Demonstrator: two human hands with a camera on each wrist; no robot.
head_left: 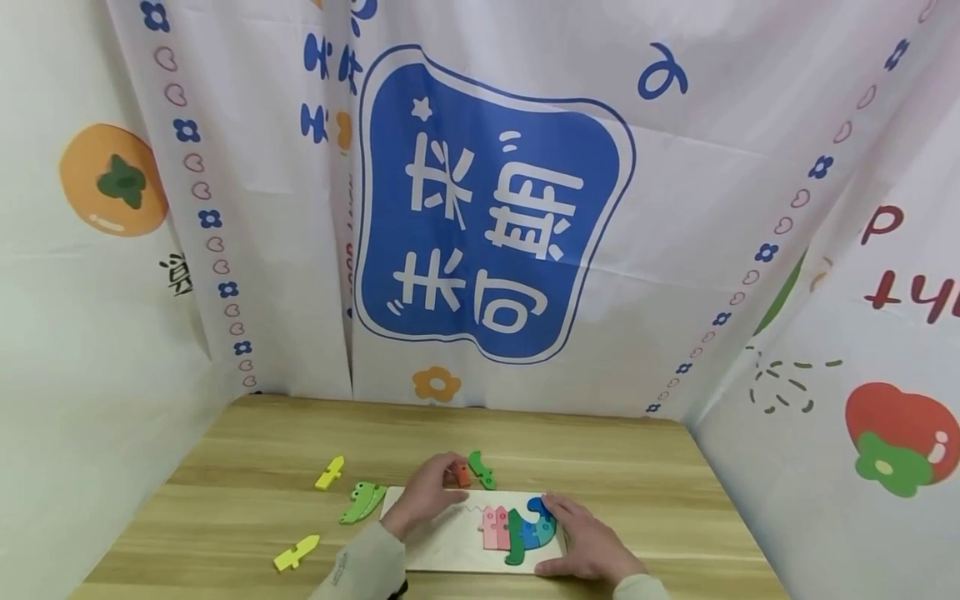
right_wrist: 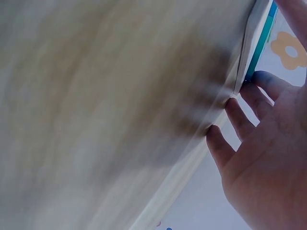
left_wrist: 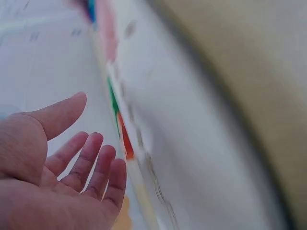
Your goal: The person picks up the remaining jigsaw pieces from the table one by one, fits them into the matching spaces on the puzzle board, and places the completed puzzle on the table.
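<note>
A pale puzzle board (head_left: 442,546) lies on the table, with pink pieces (head_left: 494,528), a dark green piece (head_left: 515,537) and a blue piece (head_left: 537,528) set on its right half. Above the board's far edge is my left hand (head_left: 429,493), its fingers loosely bent and nothing in its grasp in the left wrist view. An orange-red piece (head_left: 462,475) lies by its fingertips, beside a green curved piece (head_left: 482,471). My right hand (head_left: 588,537) rests at the board's right end, fingertips touching the edge in the right wrist view and thumb near the front corner.
Left of the board lie a green crocodile-head piece (head_left: 363,502) and two yellow pointed pieces, one farther back (head_left: 330,472) and one nearer (head_left: 297,553). A printed cloth (head_left: 480,250) hangs behind the wooden table (head_left: 600,454), with white cloth along both sides.
</note>
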